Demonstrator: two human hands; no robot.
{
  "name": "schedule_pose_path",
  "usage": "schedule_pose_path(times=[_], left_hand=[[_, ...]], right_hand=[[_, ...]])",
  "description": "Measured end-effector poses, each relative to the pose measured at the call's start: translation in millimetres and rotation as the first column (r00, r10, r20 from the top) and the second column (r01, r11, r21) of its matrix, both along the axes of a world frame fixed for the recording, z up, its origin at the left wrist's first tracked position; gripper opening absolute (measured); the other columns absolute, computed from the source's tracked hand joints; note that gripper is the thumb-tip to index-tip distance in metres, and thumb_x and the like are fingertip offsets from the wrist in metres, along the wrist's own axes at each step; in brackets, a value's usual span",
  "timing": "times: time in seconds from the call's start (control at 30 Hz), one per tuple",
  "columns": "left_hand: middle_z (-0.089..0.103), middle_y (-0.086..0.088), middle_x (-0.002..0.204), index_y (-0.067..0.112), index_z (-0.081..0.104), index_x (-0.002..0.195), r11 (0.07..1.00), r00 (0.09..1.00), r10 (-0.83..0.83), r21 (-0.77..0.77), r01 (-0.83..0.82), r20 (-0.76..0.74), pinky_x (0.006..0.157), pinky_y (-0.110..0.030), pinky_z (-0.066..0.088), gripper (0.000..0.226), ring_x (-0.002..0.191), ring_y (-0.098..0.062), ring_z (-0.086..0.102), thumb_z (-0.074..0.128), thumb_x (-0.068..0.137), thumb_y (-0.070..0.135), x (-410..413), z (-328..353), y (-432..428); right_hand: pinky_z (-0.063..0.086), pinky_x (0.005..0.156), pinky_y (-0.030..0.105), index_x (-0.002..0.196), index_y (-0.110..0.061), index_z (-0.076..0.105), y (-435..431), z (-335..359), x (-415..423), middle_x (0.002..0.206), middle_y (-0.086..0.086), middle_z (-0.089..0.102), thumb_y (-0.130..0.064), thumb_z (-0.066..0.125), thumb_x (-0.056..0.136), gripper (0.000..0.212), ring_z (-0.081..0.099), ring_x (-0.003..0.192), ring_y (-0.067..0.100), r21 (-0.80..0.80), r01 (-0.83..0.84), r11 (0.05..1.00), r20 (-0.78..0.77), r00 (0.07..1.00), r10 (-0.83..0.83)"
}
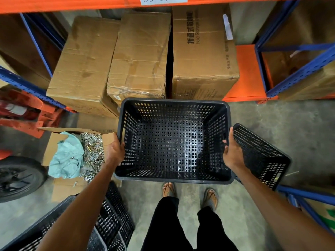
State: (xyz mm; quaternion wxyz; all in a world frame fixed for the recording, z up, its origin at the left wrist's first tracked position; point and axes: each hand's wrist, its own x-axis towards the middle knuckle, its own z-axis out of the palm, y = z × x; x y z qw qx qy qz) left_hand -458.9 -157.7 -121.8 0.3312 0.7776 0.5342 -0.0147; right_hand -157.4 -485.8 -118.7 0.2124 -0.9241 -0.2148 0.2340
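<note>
Dim warehouse light — glare on the crate floor [183, 160], edges bowed, slightly blurred.

You see three closed cardboard boxes [83, 60], one open carton [54, 142] of loose bolts [92, 145], one wheel [20, 178] and your two feet [168, 189]. You hold one black crate [174, 142]; a second crate [259, 156] lies at your right, with further crates [112, 220] at lower left, number unclear.

A: Any readable print?
B: The right-hand cardboard box [203, 51] carries black lettering, "Fold Storage", beside a line of Chinese characters starting 折叠式收纳. The smaller column lower on it is too fine to read.
A: Anything else?
B: A white label [163, 0] on the orange beam [72, 4] shows digits cut by the frame edge, roughly "00-02". The green print on the carton [326, 214] at lower right is illegible.
</note>
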Motion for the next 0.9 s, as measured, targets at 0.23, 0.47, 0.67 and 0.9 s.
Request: schedule_pose_path(times=[0.23, 0.47, 0.67, 0.9], left_hand=[[0.051, 0.009, 0.068, 0.012, 0.031, 0.13, 0.992, 0.998, -0.013, 0.125, 0.006, 0.06, 0.029, -0.008, 0.034, 0.031, 0.051, -0.005, 0.053, 0.037, 0.101, 0.02, -6.6, -18.7, -0.9], [0.046, 0.013, 0.064, 0.016, 0.033, 0.114, 0.988, 0.999, 0.0, 0.157, -0.007, 0.043, 0.028, -0.003, 0.028, 0.016, 0.046, -0.001, 0.049, 0.038, 0.099, 0.019, -8.8, -31.3, 5.4], [0.045, 0.013, 0.063, 0.019, 0.032, 0.112, 0.98, 0.999, -0.008, 0.197, -0.003, 0.053, 0.025, -0.005, 0.024, 0.014, 0.044, 0.0, 0.047, 0.036, 0.101, 0.025, -9.5, -34.4, 3.0], [0.058, -0.017, 0.116, 0.016, 0.017, 0.146, 0.93, 0.993, -0.115, 0.351, 0.11, -0.006, 0.059, -0.042, 0.059, 0.056, 0.071, -0.024, 0.063, 0.043, 0.096, 0.024, -10.9, -36.2, 7.2]], right_hand=[[0.055, 0.073, 0.042, 0.156, -0.024, -0.005, -2.4, -12.7, -6.7, 0.132, 0.013, 0.055, -0.002, 0.048, 0.093, 0.086, 0.062, 0.101, 0.033, 0.036, -0.043, 0.998, 0.171, 0.985, 0.036], [0.053, 0.068, 0.041, 0.157, -0.027, 0.003, 2.2, -20.4, -11.8, 0.132, 0.013, 0.058, -0.009, 0.041, 0.098, 0.072, 0.066, 0.093, 0.037, 0.043, 0.018, 0.999, 0.256, 0.966, -0.028], [0.052, 0.064, 0.042, 0.156, -0.027, -0.002, 3.1, -29.0, -9.8, 0.122, 0.016, 0.061, -0.011, 0.041, 0.097, 0.075, 0.064, 0.082, 0.035, 0.005, -0.001, 1.0, 0.31, 0.951, -0.001], [0.047, 0.048, 0.036, 0.155, -0.029, -0.008, 1.1, -30.6, -9.2, 0.125, 0.017, 0.052, -0.02, 0.041, 0.099, 0.076, 0.061, 0.068, 0.037, -0.05, -0.047, 0.998, 0.34, 0.938, 0.062]])
